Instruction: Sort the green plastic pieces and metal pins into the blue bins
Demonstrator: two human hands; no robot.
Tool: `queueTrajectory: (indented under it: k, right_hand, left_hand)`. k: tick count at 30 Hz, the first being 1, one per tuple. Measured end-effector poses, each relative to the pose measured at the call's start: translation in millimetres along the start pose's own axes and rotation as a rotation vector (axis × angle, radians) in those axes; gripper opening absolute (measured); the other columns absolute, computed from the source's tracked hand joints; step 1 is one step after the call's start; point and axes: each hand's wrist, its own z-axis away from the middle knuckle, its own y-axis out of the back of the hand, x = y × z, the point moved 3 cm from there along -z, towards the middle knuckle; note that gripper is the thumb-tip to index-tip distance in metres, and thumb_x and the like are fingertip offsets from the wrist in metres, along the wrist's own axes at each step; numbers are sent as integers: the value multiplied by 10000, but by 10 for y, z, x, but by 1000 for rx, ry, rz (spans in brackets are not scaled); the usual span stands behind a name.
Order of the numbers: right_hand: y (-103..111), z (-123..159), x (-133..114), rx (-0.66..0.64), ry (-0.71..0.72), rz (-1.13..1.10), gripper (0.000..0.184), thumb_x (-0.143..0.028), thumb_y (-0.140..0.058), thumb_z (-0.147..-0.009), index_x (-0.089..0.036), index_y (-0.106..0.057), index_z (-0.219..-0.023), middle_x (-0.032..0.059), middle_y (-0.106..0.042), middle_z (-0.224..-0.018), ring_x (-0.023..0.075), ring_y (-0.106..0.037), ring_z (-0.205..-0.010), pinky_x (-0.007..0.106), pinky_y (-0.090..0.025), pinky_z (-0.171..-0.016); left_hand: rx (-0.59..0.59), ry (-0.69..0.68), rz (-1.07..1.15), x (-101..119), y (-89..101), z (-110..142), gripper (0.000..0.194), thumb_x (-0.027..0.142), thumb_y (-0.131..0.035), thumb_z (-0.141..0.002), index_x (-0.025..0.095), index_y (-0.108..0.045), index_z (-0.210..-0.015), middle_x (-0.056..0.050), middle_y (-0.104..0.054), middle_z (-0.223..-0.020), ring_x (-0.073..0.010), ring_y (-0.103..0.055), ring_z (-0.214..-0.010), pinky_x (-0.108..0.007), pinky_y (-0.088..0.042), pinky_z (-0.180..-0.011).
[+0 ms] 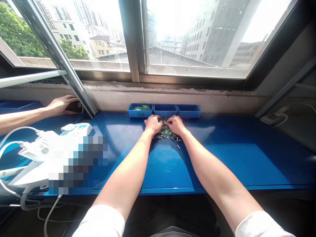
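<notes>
Grip could not be confirmed on either side: the left hand (pixel 153 124) and the right hand (pixel 175 125) lay curled down over a heap of small green parts with metal pins (pixel 167 133), their fingertips buried in it, so any pinch was hidden from view. The two hands sat close together, knuckles up, along the far side of the heap. The heap lay directly on a blue workbench (pixel 123 154), just in front of three blue plastic bins (pixel 165 111) lined up against the wall beneath the window. (Several loose pins splayed out from the near edge of the heap, pointing in mixed directions.) The leftmost bin (pixel 140 114) held green pieces (pixel 142 107); the contents of the other two could not be made out. Well to the left, another person's hand (pixel 61 105) rested on a dark rectangular object (pixel 75 107) beside the window frame, well apart from the heap. A white power strip (pixel 76 129) sat on the bench nearer the camera, with white cables (pixel 14 140) trailing from the equipment beside it, part of which was masked by a pixelated patch (pixel 79 164).
</notes>
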Motion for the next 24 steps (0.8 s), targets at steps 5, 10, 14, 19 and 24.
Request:
queueTrajectory:
  k: [5,10,14,19,24]
  right_hand:
    - [39,5,-62,70,61,-69,144,-284,-596,-781,-231,-722,-826,62,-645,-925,224,-544,-972,357,-411,-900]
    - [98,18,-133,154,113,-222,191,-306,-553,-800,-215,-714,-847,42,-639,-854,162,-580,-779,291,-461,-780]
    - [140,31,-177,162,91,-326,206,-328,-511,-806,-201,-671,-829,16,-643,-743,140,-561,-659,269,-452,-665]
    - [177,32,-188,208,-13,-390,151,-308,-518,-757,-197,-621,-771,10,-643,-695,146,-576,-641,272,-452,-637]
    - [124,7,-149,177,-116,-646,129,-302,-562,-706,-196,-597,-772,20,-667,-690,158,-605,-613,285,-476,-608]
  left_hand:
    - [35,-15,-5,41,45,22,290,336,-488,-793,236,-641,-1018,-87,-628,-1142,-270,-517,-1130,-420,-348,-958]
    - [126,-55,18,106,107,48,264,297,-490,-801,238,-646,-1006,-79,-635,-1140,-275,-524,-1123,-434,-345,-959]
    - [141,-88,33,138,122,57,255,280,-487,-808,240,-644,-1005,-67,-649,-1117,-265,-535,-1110,-426,-351,-951]
    - [144,-120,46,169,139,71,254,266,-489,-816,240,-641,-1018,-55,-656,-1109,-251,-546,-1102,-415,-358,-948]
    - [120,-192,82,225,163,106,278,253,-517,-808,238,-640,-1057,-41,-651,-1137,-229,-539,-1126,-376,-359,-972]
